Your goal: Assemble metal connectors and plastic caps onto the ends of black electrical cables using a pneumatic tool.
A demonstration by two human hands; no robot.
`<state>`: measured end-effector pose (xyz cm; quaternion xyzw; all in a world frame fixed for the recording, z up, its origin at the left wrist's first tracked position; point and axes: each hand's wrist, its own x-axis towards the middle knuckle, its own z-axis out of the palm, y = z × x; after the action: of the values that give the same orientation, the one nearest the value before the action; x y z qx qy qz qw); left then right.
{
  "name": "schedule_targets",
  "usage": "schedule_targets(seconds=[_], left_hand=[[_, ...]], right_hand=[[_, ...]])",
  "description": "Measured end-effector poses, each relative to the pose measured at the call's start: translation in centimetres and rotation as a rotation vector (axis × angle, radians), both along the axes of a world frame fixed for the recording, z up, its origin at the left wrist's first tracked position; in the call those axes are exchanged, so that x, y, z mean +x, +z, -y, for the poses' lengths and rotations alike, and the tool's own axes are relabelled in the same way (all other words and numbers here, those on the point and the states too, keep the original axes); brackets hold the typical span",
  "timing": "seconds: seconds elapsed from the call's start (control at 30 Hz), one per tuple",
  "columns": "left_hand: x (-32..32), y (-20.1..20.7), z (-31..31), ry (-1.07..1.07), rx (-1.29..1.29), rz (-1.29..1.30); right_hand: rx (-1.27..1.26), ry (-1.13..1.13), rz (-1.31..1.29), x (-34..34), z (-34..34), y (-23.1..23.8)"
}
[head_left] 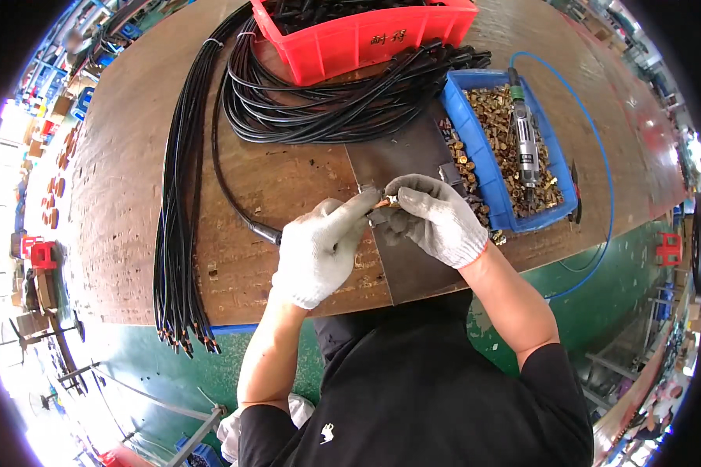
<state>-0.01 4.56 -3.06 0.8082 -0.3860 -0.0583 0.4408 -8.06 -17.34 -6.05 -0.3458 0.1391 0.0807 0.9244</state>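
Note:
Both hands wear white knit gloves and meet over the middle of a worn wooden workbench point(132, 194). My left hand point(319, 249) grips the end of a black cable point(234, 210) that curves in from the left. My right hand point(436, 218) pinches a small brass fitting point(387, 202) against that cable end, fingertips of both hands touching around it. A dark metal plate point(405, 265) lies under the hands.
A blue bin point(463, 128) of brass fittings holds a pneumatic screwdriver point(524, 144) with a blue air hose point(600, 156). A red bin point(358, 39) stands at the back over coiled black cables point(304, 109). A bundle of straight black cables point(175, 233) runs down the left.

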Motion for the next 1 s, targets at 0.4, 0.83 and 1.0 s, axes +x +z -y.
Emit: schedule_targets(seconds=[0.4,0.83,1.0], left_hand=[[-0.2,0.3,0.0,0.016,0.185,0.248],[0.0,0.2,0.1,0.034,0.079,-0.003],[0.8,-0.9,-0.4,0.005,0.157,-0.004]], right_hand=[[-0.153,-0.014,-0.037,-0.2,0.1,1.0],[-0.609,0.088,0.074,0.6,-0.4,1.2],[-0.887,0.073,0.103,1.2,-0.2,1.2]])
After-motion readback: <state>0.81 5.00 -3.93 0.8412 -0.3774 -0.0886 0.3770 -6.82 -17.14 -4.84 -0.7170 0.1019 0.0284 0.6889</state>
